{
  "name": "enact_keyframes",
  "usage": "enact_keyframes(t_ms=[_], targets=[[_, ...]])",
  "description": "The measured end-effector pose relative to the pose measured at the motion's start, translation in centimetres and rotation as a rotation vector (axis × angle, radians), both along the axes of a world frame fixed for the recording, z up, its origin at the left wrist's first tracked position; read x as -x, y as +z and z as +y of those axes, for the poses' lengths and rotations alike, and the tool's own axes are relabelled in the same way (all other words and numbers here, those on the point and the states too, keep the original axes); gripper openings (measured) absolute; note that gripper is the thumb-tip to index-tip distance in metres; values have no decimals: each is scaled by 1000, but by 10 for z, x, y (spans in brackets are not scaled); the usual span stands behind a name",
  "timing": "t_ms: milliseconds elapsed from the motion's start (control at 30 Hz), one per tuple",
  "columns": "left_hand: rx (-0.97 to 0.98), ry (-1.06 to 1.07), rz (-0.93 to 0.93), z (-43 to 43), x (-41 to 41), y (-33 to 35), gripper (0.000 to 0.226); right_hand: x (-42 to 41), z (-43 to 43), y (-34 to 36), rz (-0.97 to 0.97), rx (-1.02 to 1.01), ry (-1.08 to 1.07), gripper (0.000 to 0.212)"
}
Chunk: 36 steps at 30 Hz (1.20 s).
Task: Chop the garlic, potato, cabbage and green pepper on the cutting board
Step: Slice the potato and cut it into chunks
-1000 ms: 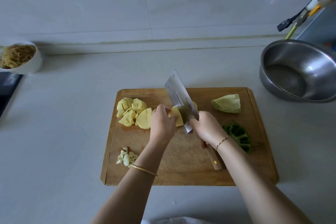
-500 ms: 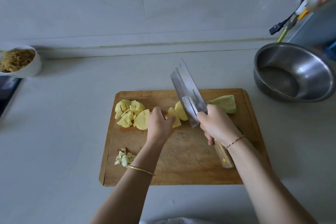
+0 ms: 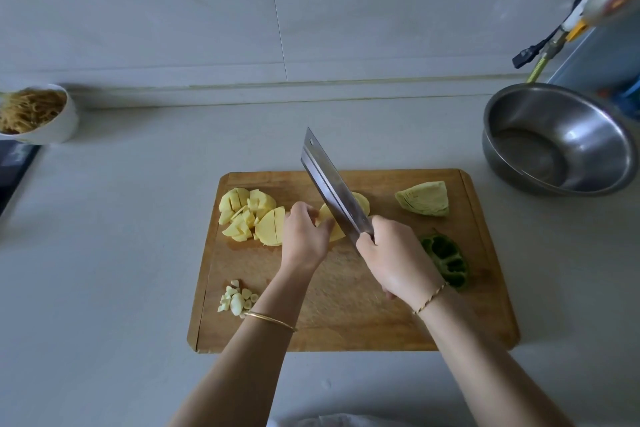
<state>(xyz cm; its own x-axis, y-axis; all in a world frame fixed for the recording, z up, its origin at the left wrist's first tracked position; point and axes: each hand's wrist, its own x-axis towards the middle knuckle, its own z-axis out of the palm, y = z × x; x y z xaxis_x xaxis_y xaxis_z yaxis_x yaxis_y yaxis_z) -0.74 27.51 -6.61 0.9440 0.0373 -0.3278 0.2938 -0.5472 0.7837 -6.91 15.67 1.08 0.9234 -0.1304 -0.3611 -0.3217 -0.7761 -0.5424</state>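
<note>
Fingers (image 3: pixel 313 215) of the left hand (image 3: pixel 303 239) are curled onto a pale yellow potato piece (image 3: pixel 330 222) near the middle of the wooden cutting board (image 3: pixel 346 319), pressing it down. Fingers of the right hand (image 3: pixel 393 262) are wrapped tight round the handle of a broad cleaver (image 3: pixel 332 189), whose blade slants up and away over that potato piece. Chopped potato chunks (image 3: pixel 247 213) sit at the board's far left, touching one another. Chopped garlic (image 3: pixel 237 298) lies in a small heap near the left wrist. A cabbage wedge (image 3: pixel 424 199) rests at the far right, with a green pepper half (image 3: pixel 446 260) nearer, beside the right hand. On the pale worktop (image 3: pixel 104 253), a steel bowl (image 3: pixel 557 139) stands to the right and a white bowl of noodles (image 3: pixel 36 114) to the left.
</note>
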Motion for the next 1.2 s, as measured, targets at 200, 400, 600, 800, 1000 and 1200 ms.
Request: enact_keyframes(t_ms=[200,400,600,800,1000,1200], targets=[[-8,-5,-21,-1,-1,-2,25,-4,2,4,27,45,28,22],[16,21,0,-2,-5,-3,26,-17,6,8,56,63,50,28],[-8,11,-14,-1,-6,-5,25,-20,9,8,109,70,54,24],[-21,14,-9,2,-6,-4,24,-34,16,-6,99,71,84,12],[14,33,19,2,-7,-7,22,-32,23,-32,120,127,57,18],[21,10,18,3,-5,-7,22,-30,11,-36,119,-52,-27,11]])
